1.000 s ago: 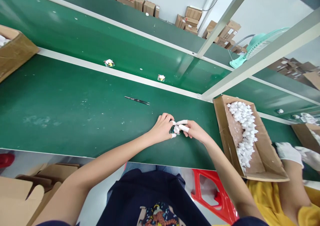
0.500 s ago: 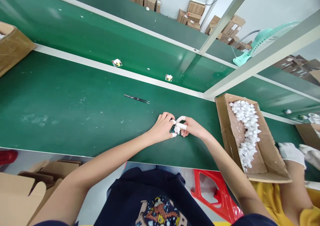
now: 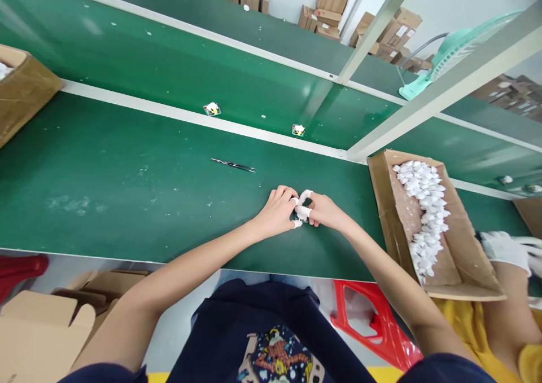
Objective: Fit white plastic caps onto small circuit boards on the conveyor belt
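Observation:
My left hand [image 3: 277, 211] and my right hand [image 3: 322, 210] meet over the green bench [image 3: 127, 191], fingertips capped with white finger cots. Both pinch one small part [image 3: 298, 214], dark green with a white piece on it, held just above the bench surface. Most of the part is hidden by my fingers. A cardboard box [image 3: 461, 264] with several small white pieces [image 3: 421, 202] in it lies just right of my right hand.
Black tweezers [image 3: 234, 165] lie on the bench beyond my hands. Two small assemblies [image 3: 212, 109] [image 3: 298, 130] sit on the green conveyor behind the white rail. Another box [image 3: 23, 92] stands far left. A co-worker's gloved hand [image 3: 506, 247] is at the right. A red stool [image 3: 372, 332] stands below.
My right fingers have curled in tighter onto the small part. The two assemblies on the conveyor have drifted to the right. My hands stay in the same spot.

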The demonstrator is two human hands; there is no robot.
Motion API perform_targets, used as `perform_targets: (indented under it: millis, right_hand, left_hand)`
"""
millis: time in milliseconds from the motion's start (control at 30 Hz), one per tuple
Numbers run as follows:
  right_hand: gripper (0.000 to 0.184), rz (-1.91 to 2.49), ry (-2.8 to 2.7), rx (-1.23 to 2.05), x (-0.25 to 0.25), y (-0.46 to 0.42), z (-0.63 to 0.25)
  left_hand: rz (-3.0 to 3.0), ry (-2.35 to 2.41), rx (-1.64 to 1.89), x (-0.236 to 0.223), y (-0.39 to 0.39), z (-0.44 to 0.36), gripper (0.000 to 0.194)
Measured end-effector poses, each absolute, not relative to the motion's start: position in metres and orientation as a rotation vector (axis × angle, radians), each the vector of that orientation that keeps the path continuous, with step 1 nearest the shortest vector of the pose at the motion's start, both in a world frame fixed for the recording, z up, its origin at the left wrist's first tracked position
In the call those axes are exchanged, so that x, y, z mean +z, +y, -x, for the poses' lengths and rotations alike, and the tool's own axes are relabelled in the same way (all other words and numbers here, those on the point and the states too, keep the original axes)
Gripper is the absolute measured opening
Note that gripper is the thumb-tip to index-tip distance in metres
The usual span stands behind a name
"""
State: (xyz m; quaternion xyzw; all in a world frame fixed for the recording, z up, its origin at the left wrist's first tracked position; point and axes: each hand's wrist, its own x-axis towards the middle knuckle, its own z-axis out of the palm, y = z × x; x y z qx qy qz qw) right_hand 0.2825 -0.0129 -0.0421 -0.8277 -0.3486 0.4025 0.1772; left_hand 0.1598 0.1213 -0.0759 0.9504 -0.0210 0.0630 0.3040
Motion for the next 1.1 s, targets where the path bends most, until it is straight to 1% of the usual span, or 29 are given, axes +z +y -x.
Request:
perform_targets:
  millis: [67, 100, 200, 267, 400, 467, 533, 633, 733, 833, 867, 933, 967, 1033, 1100]
  right_hand:
    - [0.015, 2.351, -1.004, 1.102, -0.042, -0.011, -0.283]
    - [0.016, 2.317, -0.98, 1.133, -0.041, -0.011, -0.284]
    - [0.025, 2.105, -0.819, 1.367, -0.041, -0.012, -0.289]
    - [0.029, 2.019, -0.738, 1.451, -0.041, -0.012, -0.291]
    - [0.027, 2.065, -0.745, 1.403, -0.042, -0.012, -0.294]
    - [0.033, 1.985, -0.757, 1.454, -0.044, -0.015, -0.296]
    - [0.043, 1.858, -0.791, 1.515, -0.047, -0.021, -0.298]
    - [0.054, 1.817, -0.863, 1.46, -0.053, -0.031, -0.299]
    - [0.052, 1.871, -0.935, 1.312, -0.057, -0.038, -0.296]
    - [0.051, 1.865, -1.022, 1.289, -0.059, -0.039, -0.294]
    - [0.046, 1.913, -1.074, 1.263, -0.059, -0.039, -0.294]
    - [0.027, 2.074, -1.212, 1.141, -0.059, -0.038, -0.293]
    - [0.022, 2.152, -1.277, 1.055, -0.06, -0.038, -0.292]
    - [0.025, 2.219, -1.361, 0.927, -0.06, -0.039, -0.291]
    - [0.027, 2.207, -1.377, 0.906, -0.06, -0.038, -0.289]
  left_hand:
    - [-2.519, -0.046, 0.162, -0.076, 0.121, -0.16, 0.032]
    - [-2.521, -0.042, 0.159, -0.076, 0.121, -0.16, 0.033]
    - [-2.517, -0.036, 0.155, -0.077, 0.121, -0.16, 0.033]
    - [-2.515, -0.038, 0.161, -0.078, 0.122, -0.16, 0.033]
    - [-2.509, -0.031, 0.169, -0.079, 0.122, -0.16, 0.034]
    - [-2.503, -0.019, 0.157, -0.08, 0.123, -0.16, 0.035]
    - [-2.503, -0.016, 0.146, -0.08, 0.123, -0.16, 0.037]
    - [-2.508, -0.038, 0.15, -0.08, 0.124, -0.161, 0.037]
    - [-2.504, -0.049, 0.156, -0.081, 0.124, -0.161, 0.037]
    - [-2.506, -0.053, 0.15, -0.081, 0.126, -0.161, 0.038]
    - [-2.507, -0.06, 0.149, -0.082, 0.126, -0.161, 0.038]
    - [-2.506, -0.079, 0.147, -0.082, 0.128, -0.161, 0.037]
    - [-2.504, -0.087, 0.148, -0.082, 0.128, -0.161, 0.036]
    - [-2.499, -0.097, 0.147, -0.082, 0.128, -0.161, 0.036]
    - [-2.497, -0.093, 0.14, -0.082, 0.128, -0.162, 0.037]
